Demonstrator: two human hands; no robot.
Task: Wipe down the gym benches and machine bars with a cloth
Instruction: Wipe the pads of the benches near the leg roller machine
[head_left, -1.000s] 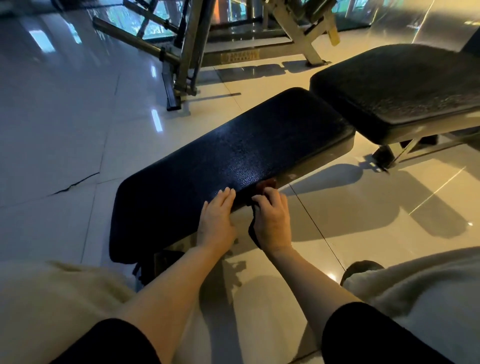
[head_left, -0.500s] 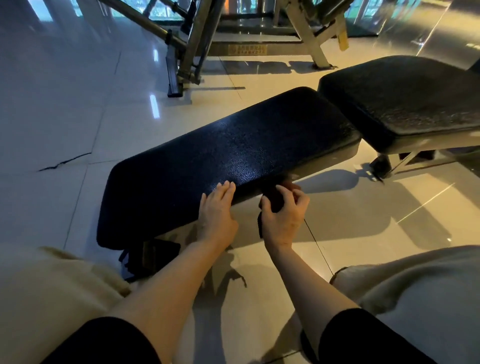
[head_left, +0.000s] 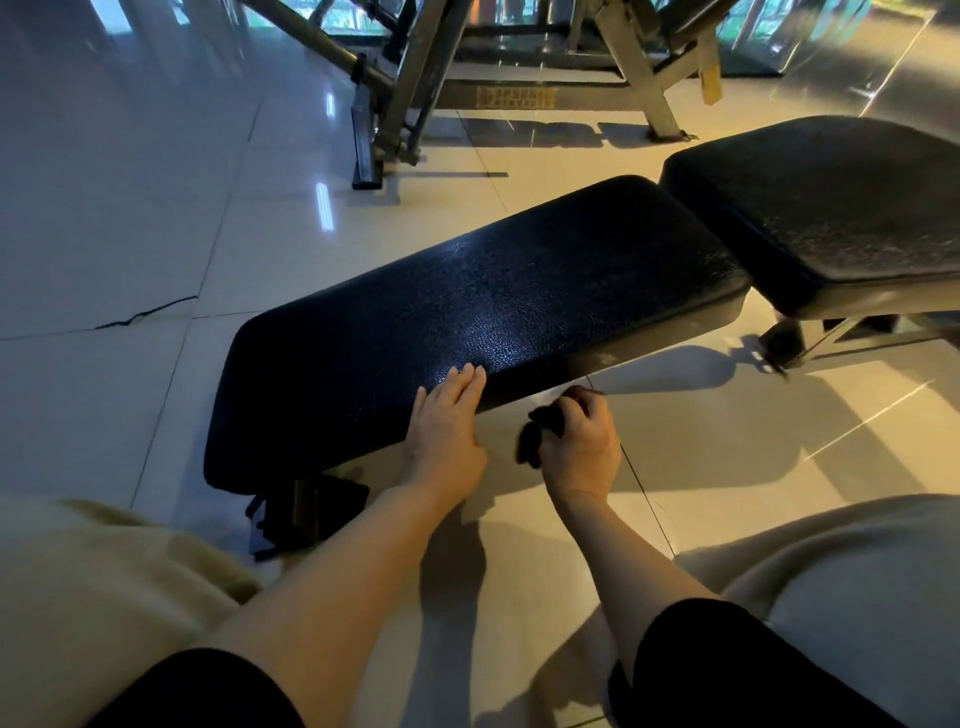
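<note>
The shiny tiled floor (head_left: 156, 234) spread wide under a grey machine frame (head_left: 415, 78) at the back and two black padded benches, a long bench (head_left: 519, 291) in the middle and a second bench (head_left: 831, 208) to its right. The left hand (head_left: 447, 421) lay flat on the long bench's near edge, its grip released with straight fingers. Just beside it, off the edge, the right hand (head_left: 582, 441) was curled tight around a small dark cloth (head_left: 540, 431).
</note>
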